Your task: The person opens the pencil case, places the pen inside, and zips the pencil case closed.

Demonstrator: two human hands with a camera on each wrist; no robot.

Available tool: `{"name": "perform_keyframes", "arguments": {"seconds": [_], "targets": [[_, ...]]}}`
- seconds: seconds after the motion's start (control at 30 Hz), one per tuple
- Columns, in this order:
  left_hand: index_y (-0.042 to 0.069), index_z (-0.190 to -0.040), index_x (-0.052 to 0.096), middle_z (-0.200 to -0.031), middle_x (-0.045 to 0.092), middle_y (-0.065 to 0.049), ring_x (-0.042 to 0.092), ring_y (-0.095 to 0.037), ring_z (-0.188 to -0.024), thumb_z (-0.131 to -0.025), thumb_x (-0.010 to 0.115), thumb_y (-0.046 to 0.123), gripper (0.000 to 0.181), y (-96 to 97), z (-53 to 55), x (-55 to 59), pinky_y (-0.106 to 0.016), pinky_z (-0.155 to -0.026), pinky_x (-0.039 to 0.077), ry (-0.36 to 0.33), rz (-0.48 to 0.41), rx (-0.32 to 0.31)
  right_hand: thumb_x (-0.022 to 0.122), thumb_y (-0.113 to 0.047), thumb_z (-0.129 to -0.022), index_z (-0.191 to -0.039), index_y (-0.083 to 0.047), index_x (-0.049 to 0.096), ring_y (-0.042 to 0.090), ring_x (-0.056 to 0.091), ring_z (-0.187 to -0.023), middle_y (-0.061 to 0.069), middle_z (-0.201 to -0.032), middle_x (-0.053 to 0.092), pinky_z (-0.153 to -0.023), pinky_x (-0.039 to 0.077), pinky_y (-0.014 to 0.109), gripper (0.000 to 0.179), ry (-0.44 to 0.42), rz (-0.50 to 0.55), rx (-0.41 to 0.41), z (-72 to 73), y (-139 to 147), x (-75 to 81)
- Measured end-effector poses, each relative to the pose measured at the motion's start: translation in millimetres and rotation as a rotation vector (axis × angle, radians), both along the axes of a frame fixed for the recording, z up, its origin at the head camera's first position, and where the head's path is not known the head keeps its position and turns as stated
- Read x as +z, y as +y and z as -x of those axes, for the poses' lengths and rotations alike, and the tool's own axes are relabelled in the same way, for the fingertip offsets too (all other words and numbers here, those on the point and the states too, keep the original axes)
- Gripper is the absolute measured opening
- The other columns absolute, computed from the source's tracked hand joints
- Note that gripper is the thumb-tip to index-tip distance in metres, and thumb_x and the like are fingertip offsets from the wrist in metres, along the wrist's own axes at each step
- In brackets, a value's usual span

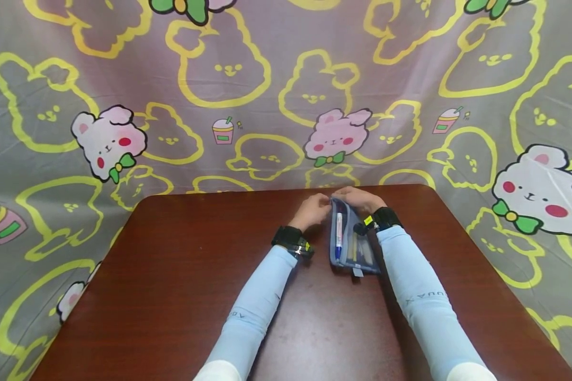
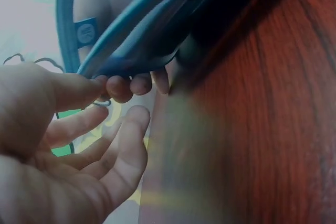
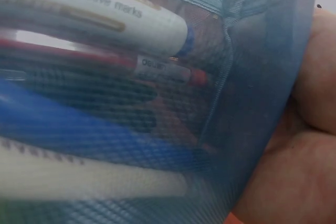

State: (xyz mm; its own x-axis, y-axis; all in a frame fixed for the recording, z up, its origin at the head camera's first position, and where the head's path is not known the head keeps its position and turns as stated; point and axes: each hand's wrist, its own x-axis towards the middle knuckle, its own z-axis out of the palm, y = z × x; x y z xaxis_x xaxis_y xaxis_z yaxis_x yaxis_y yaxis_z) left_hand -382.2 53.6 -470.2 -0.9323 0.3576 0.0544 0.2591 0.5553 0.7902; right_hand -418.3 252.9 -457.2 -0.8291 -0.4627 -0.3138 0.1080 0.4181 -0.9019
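A blue mesh pencil case [image 1: 347,233] stands at the table's far side between the hands. A white marker with a blue cap [image 1: 339,235] shows along its left side. My left hand [image 1: 311,211] is at the far corner; thumb and index finger pinch it beside a small metal loop [image 2: 103,103], other fingers loosely bent. Two blue edges spread apart from that corner in the left wrist view. With my right hand [image 1: 359,198] I hold the case's far end, fingertips [image 2: 119,88] showing beneath. Through the mesh show a red pen [image 3: 105,56], a blue object [image 3: 79,124] and a whitish one [image 3: 79,174].
The dark reddish-brown table [image 1: 195,275] extends to the left and toward the front. Behind it hangs a grey cloth [image 1: 267,63] with yellow outlines and cartoon rabbits, close to the far edge. A small fabric tab [image 1: 358,272] sticks out from the case's near end.
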Motion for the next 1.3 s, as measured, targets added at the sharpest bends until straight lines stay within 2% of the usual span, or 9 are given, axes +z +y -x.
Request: {"name": "perform_keyframes", "arguments": {"seconds": [0.13, 0.27, 0.37, 0.53, 0.67, 0.87, 0.97, 1.13, 1.3], "targets": [[0.010, -0.129, 0.059, -0.109, 0.069, -0.009, 0.068, -0.017, -0.082, -0.097, 0.058, 0.026, 0.036, -1.9, 0.0, 0.4, -0.027, -0.068, 0.054, 0.002, -0.016, 0.008, 0.050, -0.035, -0.102, -0.101, -0.004, 0.064, 0.018, 0.058, -0.066, 0.003, -0.076, 0.057, -0.060, 0.049, 0.030, 0.034, -0.014, 0.011, 0.012, 0.2, -3.3, -1.2], [0.005, -0.120, 0.058, -0.103, 0.069, -0.012, 0.070, -0.026, -0.083, -0.095, 0.062, 0.019, 0.028, -6.8, 1.3, -0.2, -0.037, -0.070, 0.058, -0.139, -0.214, 0.006, 0.046, -0.034, -0.103, -0.104, -0.002, 0.063, 0.017, 0.057, -0.065, 0.002, -0.074, 0.057, -0.058, 0.048, 0.029, 0.036, -0.022, 0.009, 0.029, 2.5, -4.1, -2.2], [0.006, -0.110, 0.059, -0.098, 0.069, -0.012, 0.070, -0.026, -0.083, -0.095, 0.063, 0.016, 0.019, -10.6, 2.8, -0.1, -0.041, -0.073, 0.059, -0.192, -0.310, -0.002, 0.044, -0.033, -0.104, -0.106, -0.003, 0.064, 0.016, 0.057, -0.066, 0.002, -0.075, 0.058, -0.059, 0.047, 0.028, 0.036, 0.000, -0.013, 0.043, 4.6, -3.3, -2.2], [0.011, -0.100, 0.066, -0.087, 0.071, -0.005, 0.071, -0.024, -0.081, -0.098, 0.060, 0.021, 0.012, -14.0, 1.6, 5.5, -0.036, -0.070, 0.059, -0.069, -0.244, 0.008, 0.043, -0.033, -0.105, -0.104, -0.002, 0.064, 0.018, 0.058, -0.067, 0.003, -0.076, 0.058, -0.059, 0.047, 0.029, 0.037, 0.044, -0.061, 0.044, 5.1, -3.7, 1.0], [0.013, -0.097, 0.068, -0.082, 0.070, 0.000, 0.071, -0.022, -0.080, -0.098, 0.059, 0.024, 0.014, -13.7, -0.2, 12.4, -0.029, -0.064, 0.057, 0.057, -0.148, 0.049, 0.043, -0.033, -0.104, -0.104, -0.003, 0.064, 0.021, 0.058, -0.069, 0.005, -0.078, 0.058, -0.060, 0.049, 0.033, 0.036, 0.007, -0.056, -0.002, 3.6, -7.8, 5.5], [0.011, -0.094, 0.068, -0.080, 0.072, -0.003, 0.073, -0.023, -0.075, -0.097, 0.060, 0.022, 0.014, -11.4, 0.2, 17.4, -0.027, -0.058, 0.056, 0.070, -0.141, 0.094, 0.048, -0.044, -0.101, -0.110, -0.009, 0.064, 0.021, 0.058, -0.078, 0.004, -0.088, 0.058, -0.067, 0.050, 0.035, 0.039, -0.066, -0.025, -0.063, 3.6, -13.2, 6.9], [0.011, -0.093, 0.069, -0.081, 0.072, -0.003, 0.073, -0.024, -0.076, -0.097, 0.060, 0.023, 0.015, -11.1, -0.2, 17.5, -0.027, -0.058, 0.056, 0.067, -0.139, 0.085, 0.049, -0.054, -0.098, -0.110, -0.010, 0.064, 0.021, 0.058, -0.081, 0.005, -0.090, 0.057, -0.069, 0.050, 0.035, 0.048, -0.081, -0.025, -0.075, 4.1, -12.0, 4.4], [0.013, -0.091, 0.068, -0.078, 0.070, 0.001, 0.071, -0.019, -0.072, -0.097, 0.059, 0.022, 0.014, -12.2, -3.6, 16.6, -0.026, -0.059, 0.056, 0.097, -0.096, 0.050, 0.049, -0.056, -0.097, -0.111, -0.008, 0.066, 0.022, 0.058, -0.082, 0.007, -0.090, 0.059, -0.070, 0.049, 0.032, 0.053, -0.003, -0.022, -0.022, 5.0, -6.7, -1.9], [0.015, -0.093, 0.064, -0.083, 0.065, 0.004, 0.062, -0.010, -0.074, -0.099, 0.057, 0.023, 0.012, -13.3, -11.2, 20.0, -0.025, -0.067, 0.051, 0.300, 0.130, -0.036, 0.051, -0.050, -0.098, -0.103, -0.005, 0.068, 0.019, 0.060, -0.077, 0.005, -0.085, 0.062, -0.068, 0.050, 0.029, 0.048, 0.027, 0.012, -0.010, 4.0, -8.6, -5.6]]}}
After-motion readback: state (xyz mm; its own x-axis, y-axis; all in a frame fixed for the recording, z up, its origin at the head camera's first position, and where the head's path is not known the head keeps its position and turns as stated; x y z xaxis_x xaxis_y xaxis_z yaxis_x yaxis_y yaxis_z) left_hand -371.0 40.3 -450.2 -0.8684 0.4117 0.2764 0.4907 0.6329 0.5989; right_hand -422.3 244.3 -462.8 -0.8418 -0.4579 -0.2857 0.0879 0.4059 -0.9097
